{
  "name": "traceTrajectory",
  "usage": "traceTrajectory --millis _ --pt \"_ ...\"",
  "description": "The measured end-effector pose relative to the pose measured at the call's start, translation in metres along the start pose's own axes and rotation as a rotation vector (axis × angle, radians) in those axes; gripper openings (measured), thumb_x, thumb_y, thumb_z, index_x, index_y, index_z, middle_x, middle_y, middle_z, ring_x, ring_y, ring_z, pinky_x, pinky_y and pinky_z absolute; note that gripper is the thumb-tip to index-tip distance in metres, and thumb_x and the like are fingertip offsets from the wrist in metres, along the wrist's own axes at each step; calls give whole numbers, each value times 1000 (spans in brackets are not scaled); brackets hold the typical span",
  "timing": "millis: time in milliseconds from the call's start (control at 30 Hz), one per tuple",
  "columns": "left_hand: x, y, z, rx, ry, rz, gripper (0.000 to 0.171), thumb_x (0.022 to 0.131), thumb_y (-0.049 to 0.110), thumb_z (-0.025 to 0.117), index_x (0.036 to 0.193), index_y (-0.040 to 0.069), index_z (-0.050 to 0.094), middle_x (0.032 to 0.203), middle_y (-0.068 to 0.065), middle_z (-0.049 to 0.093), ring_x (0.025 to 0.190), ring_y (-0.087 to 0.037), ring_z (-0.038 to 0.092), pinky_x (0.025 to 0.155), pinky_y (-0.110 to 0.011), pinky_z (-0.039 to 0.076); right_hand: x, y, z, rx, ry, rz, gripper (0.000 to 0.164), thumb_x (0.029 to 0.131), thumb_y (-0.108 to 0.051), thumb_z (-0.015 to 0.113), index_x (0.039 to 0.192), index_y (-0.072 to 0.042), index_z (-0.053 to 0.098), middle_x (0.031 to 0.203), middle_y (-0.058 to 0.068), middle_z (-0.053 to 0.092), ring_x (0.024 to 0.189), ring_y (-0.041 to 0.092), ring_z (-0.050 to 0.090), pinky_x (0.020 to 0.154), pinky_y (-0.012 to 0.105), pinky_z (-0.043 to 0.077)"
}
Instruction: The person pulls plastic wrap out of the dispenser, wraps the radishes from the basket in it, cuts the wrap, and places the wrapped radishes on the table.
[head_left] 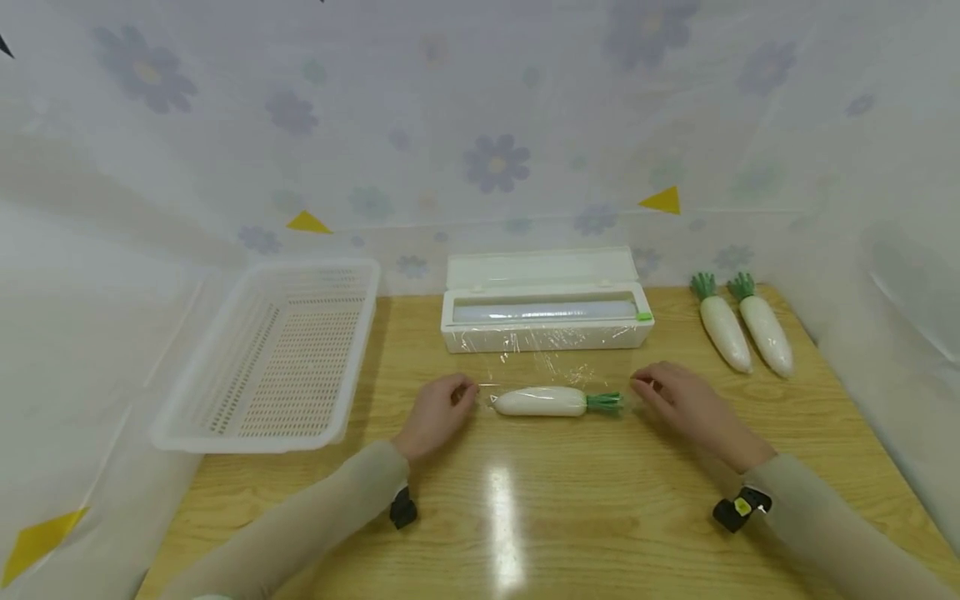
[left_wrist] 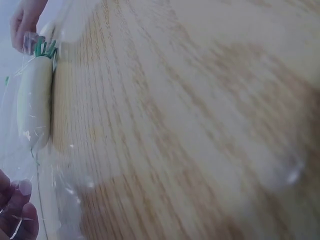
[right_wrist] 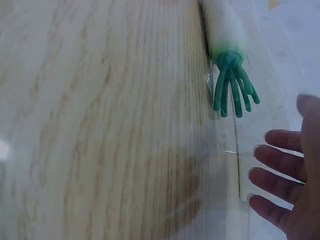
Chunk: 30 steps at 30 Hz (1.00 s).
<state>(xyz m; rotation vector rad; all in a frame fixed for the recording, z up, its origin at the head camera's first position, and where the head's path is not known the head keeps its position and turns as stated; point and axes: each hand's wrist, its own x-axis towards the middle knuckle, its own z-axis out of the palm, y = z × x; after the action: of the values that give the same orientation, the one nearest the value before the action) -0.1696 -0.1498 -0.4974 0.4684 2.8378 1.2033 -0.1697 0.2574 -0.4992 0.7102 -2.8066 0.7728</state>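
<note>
A white radish point(head_left: 540, 402) with green stalks lies crosswise on the wooden table, under clear cling film point(head_left: 551, 362) that stretches forward from a white dispenser box point(head_left: 547, 337). At the radish's pointed end, my left hand point(head_left: 438, 414) has its fingers curled, pinching the film's edge; shiny folds cross the fingertips point(left_wrist: 24, 187) in the left wrist view. My right hand point(head_left: 693, 411) is beside the green stalks point(right_wrist: 232, 82). The right wrist view shows its fingers point(right_wrist: 280, 162) spread apart, thumb away from them, beside the film.
The dispenser's lid point(head_left: 540, 268) stands raised behind the film roll point(head_left: 543, 312). A white plastic basket point(head_left: 345, 367) sits at the left. Two more white radishes point(head_left: 725, 333) lie at the back right. Flowered sheeting point(head_left: 495, 167) encloses the table's back and sides.
</note>
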Motion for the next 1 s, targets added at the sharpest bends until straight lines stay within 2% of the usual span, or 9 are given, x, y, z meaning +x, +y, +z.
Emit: traceTrajectory --millis 67,133,233,300,400,467,600,800,1000 --pt "0 0 1 3 -2 -4 18 106 16 60 108 4 74 90 0 70 80 -11 60 72 -29 53 -1 1 1 79 -23 3 24 110 -19 53 121 -7 71 114 6 72 104 25 67 87 49 54" --pt "1 0 2 2 0 -6 18 106 15 60 108 4 74 90 0 70 80 -11 60 72 -30 54 -1 3 2 118 -23 -33 24 109 -19 55 124 -8 70 118 5 71 107 24 65 90 49 52" --pt "2 1 2 2 8 -12 17 106 14 61 106 4 75 90 -1 71 78 -11 60 72 -30 54 0 6 4 87 20 -164 16 98 -17 73 114 -13 73 110 -1 71 101 19 64 86 44 52" --pt "2 1 2 0 10 -16 17 106 14 61 104 4 75 89 0 71 77 -11 60 71 -29 53 2 7 5 49 62 -267 20 87 -11 83 104 -16 73 103 -4 70 95 17 63 83 40 51" --pt "2 0 2 -1 5 -13 17 106 14 60 103 5 74 88 1 70 76 -11 59 70 -29 53 5 7 7 23 119 -345 25 80 -2 85 94 -17 72 96 -6 69 89 15 62 80 37 50" --pt "1 -2 3 -2 1 -10 17 106 15 60 103 6 74 87 1 70 75 -10 59 69 -28 53 5 6 8 24 145 -334 24 80 2 84 92 -15 73 93 -6 70 87 15 63 78 37 50" --pt "1 -5 3 -4 7 -2 17 105 15 60 101 6 74 88 1 70 77 -11 60 72 -30 54 8 5 11 19 154 -248 14 87 0 80 89 -13 74 88 -5 71 82 15 64 74 40 52" --pt "0 -7 3 5 15 -6 16 104 14 61 100 7 74 89 1 71 79 -11 63 75 -31 56 10 4 18 -3 120 -99 10 93 -8 77 86 -14 74 84 -2 70 78 18 64 69 41 54" --pt "0 -10 1 78 17 -7 12 101 10 63 98 6 75 90 -2 72 83 -16 66 78 -36 58 9 5 18 -5 82 26 11 97 -14 74 86 -13 74 86 2 70 80 21 64 72 44 53"
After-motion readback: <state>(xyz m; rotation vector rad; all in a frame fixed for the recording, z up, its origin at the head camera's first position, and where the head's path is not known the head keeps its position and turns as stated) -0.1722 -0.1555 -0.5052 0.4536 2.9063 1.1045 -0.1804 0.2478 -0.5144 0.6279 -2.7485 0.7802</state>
